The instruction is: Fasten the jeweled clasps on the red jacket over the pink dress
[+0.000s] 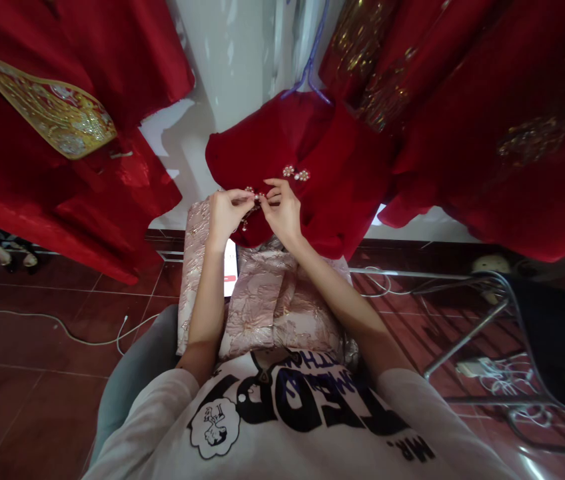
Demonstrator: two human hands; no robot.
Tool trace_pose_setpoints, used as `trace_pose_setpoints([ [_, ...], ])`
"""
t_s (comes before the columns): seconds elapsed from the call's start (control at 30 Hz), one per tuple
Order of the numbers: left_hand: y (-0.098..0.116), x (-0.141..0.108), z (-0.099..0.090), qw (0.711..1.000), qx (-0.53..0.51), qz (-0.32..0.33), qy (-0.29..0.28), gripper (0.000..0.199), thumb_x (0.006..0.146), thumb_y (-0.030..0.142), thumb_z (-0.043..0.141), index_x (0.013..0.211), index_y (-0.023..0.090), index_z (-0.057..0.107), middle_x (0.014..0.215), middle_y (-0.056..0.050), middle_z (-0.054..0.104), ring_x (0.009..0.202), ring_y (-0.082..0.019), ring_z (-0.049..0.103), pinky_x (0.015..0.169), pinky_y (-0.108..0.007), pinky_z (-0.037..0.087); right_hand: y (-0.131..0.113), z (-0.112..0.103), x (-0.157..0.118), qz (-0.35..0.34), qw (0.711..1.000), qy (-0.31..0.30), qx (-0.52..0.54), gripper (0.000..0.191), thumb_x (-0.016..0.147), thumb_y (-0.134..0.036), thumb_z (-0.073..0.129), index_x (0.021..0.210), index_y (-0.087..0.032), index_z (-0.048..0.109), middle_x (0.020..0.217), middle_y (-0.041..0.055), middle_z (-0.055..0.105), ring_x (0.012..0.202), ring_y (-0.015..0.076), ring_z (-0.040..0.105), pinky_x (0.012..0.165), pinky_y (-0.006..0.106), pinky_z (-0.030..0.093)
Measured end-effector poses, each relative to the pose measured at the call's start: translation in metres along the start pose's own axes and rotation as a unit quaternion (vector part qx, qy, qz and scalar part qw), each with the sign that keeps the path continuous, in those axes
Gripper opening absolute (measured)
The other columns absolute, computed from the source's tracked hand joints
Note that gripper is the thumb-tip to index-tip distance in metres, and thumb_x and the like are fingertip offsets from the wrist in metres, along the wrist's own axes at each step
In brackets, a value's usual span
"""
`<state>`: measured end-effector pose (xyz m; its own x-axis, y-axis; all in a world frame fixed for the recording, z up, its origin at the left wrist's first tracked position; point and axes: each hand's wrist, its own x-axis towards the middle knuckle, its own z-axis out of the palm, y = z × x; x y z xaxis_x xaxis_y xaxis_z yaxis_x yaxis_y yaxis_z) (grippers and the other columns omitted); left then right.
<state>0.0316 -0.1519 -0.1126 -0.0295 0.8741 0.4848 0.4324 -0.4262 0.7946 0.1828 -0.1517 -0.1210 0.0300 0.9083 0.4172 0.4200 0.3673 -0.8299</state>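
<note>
A dark red velvet garment [257,150] hangs from a purple hanger [307,77] in front of me, its lower part over my lap. Fingertips of my left hand [227,212] and my right hand [283,212] meet at a beaded flower clasp [249,189] on its front. Both hands are closed in a pinch on this clasp, and the fingers hide part of it. Just above my right hand, a similar pearl-and-gold clasp [296,173] joins the two sides of the garment. Pink brocade fabric [262,300] covers my lap beneath the velvet.
Red garments with gold embroidery [82,127] hang at the left, and more red sequinned clothes [462,133] at the right. A phone [231,270] lies by my left forearm. To the right stand a dark chair [552,333] and tangled white cables [505,377] on the tiled floor.
</note>
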Motion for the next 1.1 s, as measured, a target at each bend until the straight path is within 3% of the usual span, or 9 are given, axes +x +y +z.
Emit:
trace_pose_setpoints([
  [0.2, -0.011, 0.006, 0.002, 0.999, -0.038, -0.009, -0.024, 0.018, 0.088, 0.004, 0.066, 0.091, 0.018, 0.077, 0.097, -0.005, 0.081, 0.088, -0.017, 0.076, 0.089, -0.030, 0.061, 0.005, -0.009, -0.002, -0.016, 0.998, -0.044, 0.041, 0.033, 0.097, -0.020, 0.055, 0.130, -0.021, 0.059, 0.111, 0.0092, 0.069, 0.093, 0.0203, 0.072, 0.087, 0.038, 0.066],
  [0.37, -0.027, 0.008, -0.004, 0.994, -0.013, -0.084, -0.068, 0.019, 0.082, 0.001, 0.063, 0.089, 0.018, 0.068, 0.081, -0.002, 0.073, 0.075, -0.016, 0.071, 0.078, -0.030, 0.060, 0.008, -0.050, -0.015, -0.011, 0.993, -0.109, 0.045, 0.016, 0.094, -0.024, 0.059, 0.107, -0.020, 0.067, 0.112, 0.0084, 0.075, 0.097, 0.0220, 0.075, 0.085, 0.040, 0.068],
  [0.47, -0.032, 0.005, -0.013, 0.984, 0.056, -0.098, -0.135, 0.017, 0.075, 0.002, 0.067, 0.077, 0.019, 0.069, 0.075, 0.000, 0.072, 0.070, -0.018, 0.069, 0.079, -0.033, 0.059, 0.007, -0.078, -0.019, 0.002, 0.988, -0.154, -0.022, 0.011, 0.091, -0.021, 0.063, 0.096, -0.019, 0.072, 0.098, 0.0074, 0.078, 0.093, 0.0223, 0.076, 0.093, 0.043, 0.065],
  [0.6, -0.033, 0.003, -0.019, 0.966, 0.128, -0.136, -0.176, 0.017, 0.068, 0.002, 0.071, 0.068, 0.020, 0.071, 0.064, 0.000, 0.068, 0.062, -0.018, 0.065, 0.067, -0.030, 0.054, 0.004, -0.097, -0.021, 0.048, 0.959, -0.246, -0.135, 0.013, 0.090, -0.019, 0.064, 0.090, -0.017, 0.077, 0.086, 0.0073, 0.077, 0.079, 0.0220, 0.075, 0.082, 0.041, 0.063],
  [0.73, -0.036, 0.003, -0.019, 0.950, 0.115, -0.160, -0.242, 0.011, 0.067, 0.010, 0.075, 0.069, 0.020, 0.071, 0.062, 0.001, 0.068, 0.057, -0.015, 0.062, 0.055, -0.023, 0.046, 0.001, -0.094, -0.027, 0.042, 0.920, -0.261, -0.289, 0.018, 0.086, -0.016, 0.071, 0.102, -0.017, 0.077, 0.088, 0.0084, 0.077, 0.085, 0.0249, 0.075, 0.082, 0.039, 0.057],
  [0.87, -0.041, 0.005, -0.018, 0.934, 0.074, -0.159, -0.312, 0.015, 0.067, 0.012, 0.074, 0.081, 0.016, 0.075, 0.075, -0.002, 0.076, 0.069, -0.014, 0.070, 0.061, -0.019, 0.050, 0.002, -0.085, -0.029, 0.041, 0.888, -0.265, -0.373, 0.022, 0.088, -0.020, 0.077, 0.109, -0.018, 0.072, 0.104, 0.0106, 0.077, 0.097, 0.0257, 0.073, 0.077, 0.032, 0.051],
  [0.93, -0.043, 0.006, -0.017, 0.929, 0.070, -0.164, -0.326, 0.018, 0.067, 0.011, 0.072, 0.083, 0.015, 0.076, 0.079, -0.003, 0.078, 0.074, -0.015, 0.073, 0.064, -0.019, 0.052, 0.005, -0.083, -0.026, 0.024, 0.891, -0.266, -0.368, 0.015, 0.086, -0.020, 0.080, 0.097, -0.019, 0.070, 0.105, 0.0093, 0.076, 0.096, 0.0240, 0.072, 0.076, 0.030, 0.049],
  [1.0, -0.044, 0.006, -0.015, 0.925, 0.064, -0.174, -0.331, 0.020, 0.066, 0.008, 0.070, 0.083, 0.015, 0.077, 0.079, -0.002, 0.078, 0.076, -0.015, 0.074, 0.065, -0.019, 0.054, 0.008, -0.084, -0.023, 0.020, 0.908, -0.274, -0.316, 0.016, 0.084, -0.015, 0.080, 0.084, -0.019, 0.064, 0.093, 0.0056, 0.075, 0.087, 0.0207, 0.071, 0.073, 0.029, 0.048],
  [1.1, -0.043, 0.007, -0.014, 0.922, 0.045, -0.190, -0.335, 0.022, 0.064, 0.004, 0.068, 0.081, 0.015, 0.078, 0.078, -0.002, 0.079, 0.075, -0.015, 0.074, 0.068, -0.021, 0.056, 0.011, -0.087, -0.019, 0.045, 0.934, -0.330, -0.131, 0.027, 0.077, -0.015, 0.083, 0.074, -0.020, 0.057, 0.072, -0.0009, 0.067, 0.072, 0.0153, 0.067, 0.069, 0.026, 0.048],
])
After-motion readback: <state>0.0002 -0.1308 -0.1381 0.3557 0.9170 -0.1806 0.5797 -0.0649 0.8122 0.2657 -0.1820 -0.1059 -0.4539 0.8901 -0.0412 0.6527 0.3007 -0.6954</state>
